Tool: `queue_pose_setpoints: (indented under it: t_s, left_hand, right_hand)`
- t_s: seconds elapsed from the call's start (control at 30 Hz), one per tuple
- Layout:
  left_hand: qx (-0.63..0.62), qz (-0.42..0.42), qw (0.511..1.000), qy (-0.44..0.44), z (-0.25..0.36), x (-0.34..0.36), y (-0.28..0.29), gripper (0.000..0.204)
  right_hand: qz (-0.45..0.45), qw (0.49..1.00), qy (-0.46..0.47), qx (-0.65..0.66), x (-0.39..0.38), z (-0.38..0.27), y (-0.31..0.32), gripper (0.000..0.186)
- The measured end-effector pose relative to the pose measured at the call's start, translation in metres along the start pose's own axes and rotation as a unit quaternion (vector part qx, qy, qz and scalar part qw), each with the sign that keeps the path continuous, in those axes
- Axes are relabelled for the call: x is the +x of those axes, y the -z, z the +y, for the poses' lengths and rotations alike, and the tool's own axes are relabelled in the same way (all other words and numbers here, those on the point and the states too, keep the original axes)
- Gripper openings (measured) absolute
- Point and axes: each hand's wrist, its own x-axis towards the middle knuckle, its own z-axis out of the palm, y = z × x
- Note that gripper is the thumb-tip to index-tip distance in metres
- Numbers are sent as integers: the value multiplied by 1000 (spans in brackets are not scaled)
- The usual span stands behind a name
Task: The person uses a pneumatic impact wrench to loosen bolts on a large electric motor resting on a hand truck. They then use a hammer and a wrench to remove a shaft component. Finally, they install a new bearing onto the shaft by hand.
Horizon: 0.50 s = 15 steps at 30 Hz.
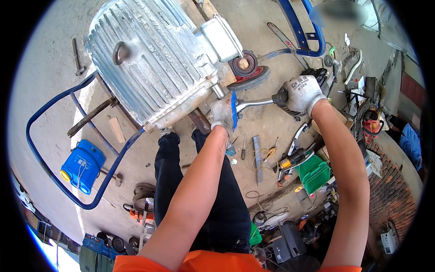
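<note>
A bent, shiny metal bar (256, 103) runs between my two gloved hands. My left hand (222, 113) is closed at its left end, beside a flat blue piece (234, 109) whose kind I cannot make out. On the right, my right hand (304, 93) wraps round the dark, bulky end (282, 97) of the same tool. A large silver electric motor (145, 59) with ribbed sides lies on a blue-framed cart. Its bare shaft (218, 90) sticks out just above my left hand. The fingertips of both hands are partly hidden.
Blue tubular cart handle (34, 118) curves round a blue tank (84, 165) at left. A grooved pulley (244, 64) and a cart wheel (253, 81) sit right of the motor. On the floor lie a screwdriver (244, 147), a flat metal bar (257, 158) and a green bin (314, 174).
</note>
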Motion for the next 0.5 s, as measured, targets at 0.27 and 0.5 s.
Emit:
queue_pose_setpoints:
  t_s: [0.27, 0.5]
  left_hand:
    - [-16, 26, 999, -7, -2, -2, -1, 28]
    - [11, 30, 999, -13, -8, 5, 3, 27]
  right_hand:
    - [-15, 1000, 15, 8, 12, 6, -5, 22]
    - [-6, 999, 35, 31, 25, 12, -20, 24]
